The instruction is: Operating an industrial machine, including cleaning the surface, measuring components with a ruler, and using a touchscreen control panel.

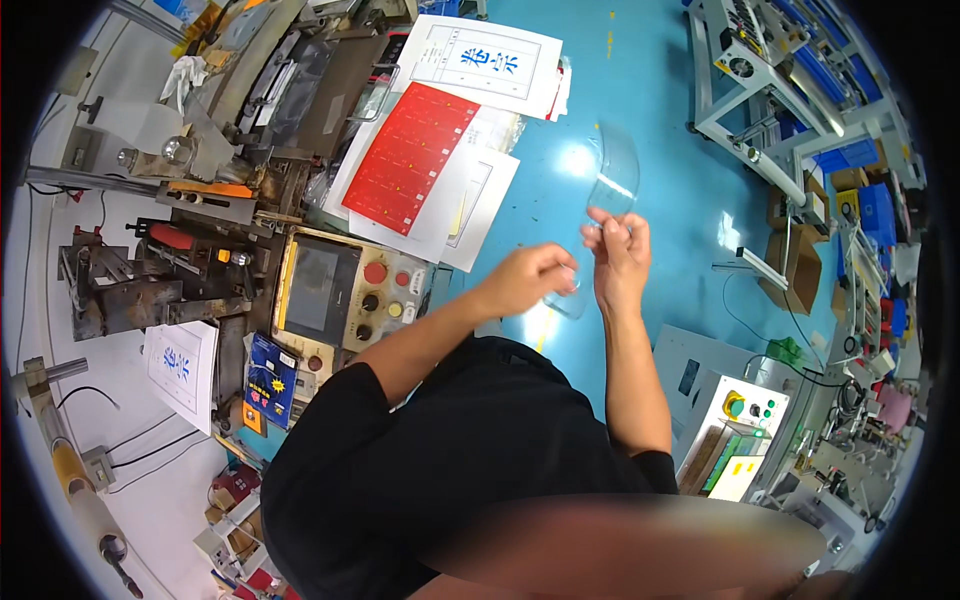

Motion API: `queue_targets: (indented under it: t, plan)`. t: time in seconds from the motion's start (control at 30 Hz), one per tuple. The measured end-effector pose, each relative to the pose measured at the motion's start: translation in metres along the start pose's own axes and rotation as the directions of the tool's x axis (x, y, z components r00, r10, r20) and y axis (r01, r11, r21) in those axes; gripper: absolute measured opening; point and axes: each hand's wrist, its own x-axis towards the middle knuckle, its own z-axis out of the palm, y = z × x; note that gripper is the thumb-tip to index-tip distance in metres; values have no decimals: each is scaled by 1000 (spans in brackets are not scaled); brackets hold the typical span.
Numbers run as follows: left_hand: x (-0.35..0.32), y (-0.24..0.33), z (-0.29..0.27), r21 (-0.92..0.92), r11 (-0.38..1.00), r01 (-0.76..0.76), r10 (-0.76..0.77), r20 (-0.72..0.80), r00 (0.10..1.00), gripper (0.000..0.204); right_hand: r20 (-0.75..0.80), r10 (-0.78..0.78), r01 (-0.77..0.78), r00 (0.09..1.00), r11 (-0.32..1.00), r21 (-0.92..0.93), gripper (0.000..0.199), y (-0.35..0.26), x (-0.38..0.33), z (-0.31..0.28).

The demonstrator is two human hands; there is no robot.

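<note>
A clear, curved plastic strip [617,165] is held up in front of me over the blue floor. My right hand [622,255] is closed, its thumb and fingers pinching the strip partway along, so that one end rises above the hand. My left hand [530,280] is beside it with curled fingers, at the lower part of the same clear plastic. The strip's outline is faint against the floor, and its exact shape between the hands is hard to make out.
Left of me stands a machine with a control panel [370,290]. Papers and a red printed sheet [410,155] lie on it. A white-framed metal stand [770,100] is at the far right, near cardboard boxes [795,260]. A control box [735,430] with lit buttons sits close on my right.
</note>
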Motion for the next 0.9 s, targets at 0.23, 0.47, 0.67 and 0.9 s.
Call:
queue_targets:
  t: [0.23, 0.47, 0.67, 0.9]
  plan:
    - [-2, 5, -159, 567, 771, 288, 105, -560, 822, 21, 315, 130, -56, 940, 970, -236, 32, 30, 7, 33]
    - [2, -54, -265, 701, 407, 586, 190, -692, 696, 27, 150, 406, -328, 901, 867, -376, 22, 69, -43, -53]
    - [0, -65, -259, 618, 344, 707, 210, -784, 584, 33, -337, 380, -451, 862, 877, -165, 21, 71, -116, -157]
    - [12, -72, -222, 862, 272, 428, 420, -506, 753, 35, -619, 304, -424, 724, 904, -52, 20, 55, -195, -208]
